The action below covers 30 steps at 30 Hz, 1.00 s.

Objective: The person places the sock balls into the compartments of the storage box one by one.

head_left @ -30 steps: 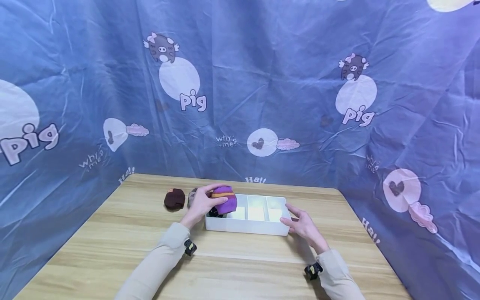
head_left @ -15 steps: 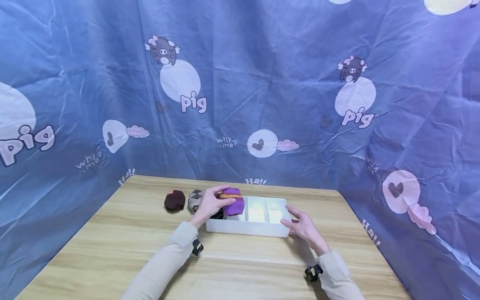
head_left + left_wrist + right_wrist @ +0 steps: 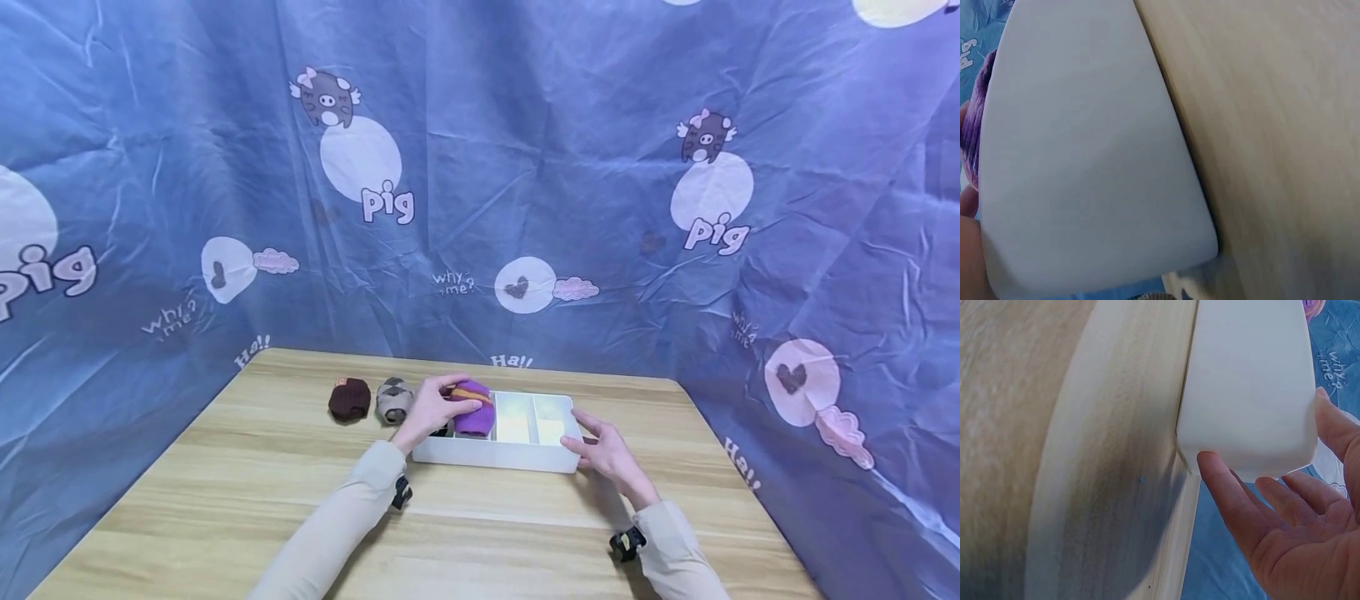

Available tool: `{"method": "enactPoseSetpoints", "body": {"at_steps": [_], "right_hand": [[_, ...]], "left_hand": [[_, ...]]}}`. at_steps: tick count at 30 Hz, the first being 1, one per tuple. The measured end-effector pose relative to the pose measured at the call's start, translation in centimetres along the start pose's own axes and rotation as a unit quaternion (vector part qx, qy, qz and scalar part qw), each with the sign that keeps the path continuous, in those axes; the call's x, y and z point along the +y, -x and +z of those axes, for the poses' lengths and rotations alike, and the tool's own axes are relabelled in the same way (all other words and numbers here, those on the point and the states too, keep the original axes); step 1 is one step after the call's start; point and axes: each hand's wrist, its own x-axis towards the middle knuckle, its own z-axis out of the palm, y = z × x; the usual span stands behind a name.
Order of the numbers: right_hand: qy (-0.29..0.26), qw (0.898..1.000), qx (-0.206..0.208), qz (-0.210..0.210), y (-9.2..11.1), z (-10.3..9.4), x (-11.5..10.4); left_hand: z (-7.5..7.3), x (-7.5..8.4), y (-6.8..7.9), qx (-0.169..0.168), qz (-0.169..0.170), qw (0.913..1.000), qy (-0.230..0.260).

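My left hand [image 3: 432, 411] pinches a balled-up pair of purple socks [image 3: 472, 417] with an orange stripe. The socks sit low in a compartment near the left of a white divided box [image 3: 495, 454]. A black sock ball [image 3: 442, 430] shows in the leftmost compartment, partly hidden by my hand. My right hand [image 3: 606, 452] holds the box's right end, thumb against the front corner and fingers round the end, as the right wrist view shows. In the left wrist view the box wall [image 3: 1085, 150] hides most of the purple socks [image 3: 974, 131].
Left of the box lie a grey argyle sock ball [image 3: 393, 400] and a dark brown one [image 3: 349, 401]. They rest on a wooden table [image 3: 225, 492]. A blue printed curtain [image 3: 480, 167] hangs behind the table and along its sides.
My left hand has moved right and down with the purple socks, from above the leftmost compartment into the one beside it. The grey argyle socks are now more exposed. My right hand stays put.
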Motion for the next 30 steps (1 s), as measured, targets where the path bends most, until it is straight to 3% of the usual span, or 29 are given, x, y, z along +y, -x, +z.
{"method": "enactPoseSetpoints", "body": {"at_steps": [7, 16, 30], "right_hand": [[0.0, 1.0, 0.001, 0.002, 0.1, 0.0, -0.1], [0.0, 1.0, 0.001, 0.003, 0.2, 0.1, -0.2], [-0.006, 1.0, 0.004, 0.005, 0.1, 0.1, -0.2]], "left_hand": [[0.6, 0.0, 0.0, -0.001, 0.01, 0.9984, -0.056], [0.7, -0.2, 0.1, 0.01, -0.002, 0.999, -0.043], [-0.4, 0.0, 0.3, 0.008, 0.013, 0.9996, -0.025]]}}
